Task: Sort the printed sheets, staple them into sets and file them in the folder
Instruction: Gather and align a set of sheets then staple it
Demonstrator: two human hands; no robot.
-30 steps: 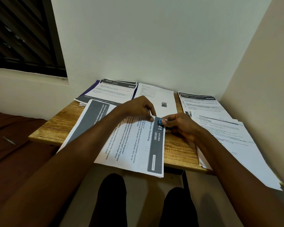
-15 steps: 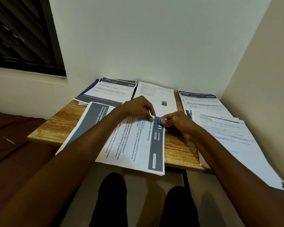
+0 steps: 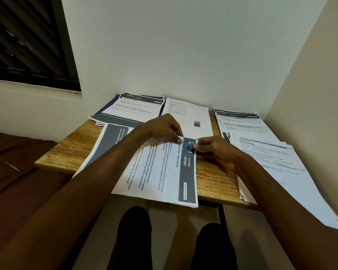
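A set of printed sheets [image 3: 164, 172] headed "Kitchen" lies across the front of the wooden table [image 3: 74, 152], overhanging its near edge. My left hand [image 3: 162, 129] pinches the sheets' far corner between thumb and curled fingers. My right hand [image 3: 217, 151] grips a small blue stapler [image 3: 191, 146] whose tip sits on that same corner. A purple folder [image 3: 113, 100] peeks out at the back left under another pile.
More printed piles lie at the back left [image 3: 137, 110], back middle [image 3: 189, 117] and along the right side [image 3: 265, 152], the right one hanging over the table's edge. Walls close in behind and on the right. A window [image 3: 27, 41] is at upper left.
Almost nothing has moved. Both hands stay at the sheets' corner, with the stapler's tip still on it.
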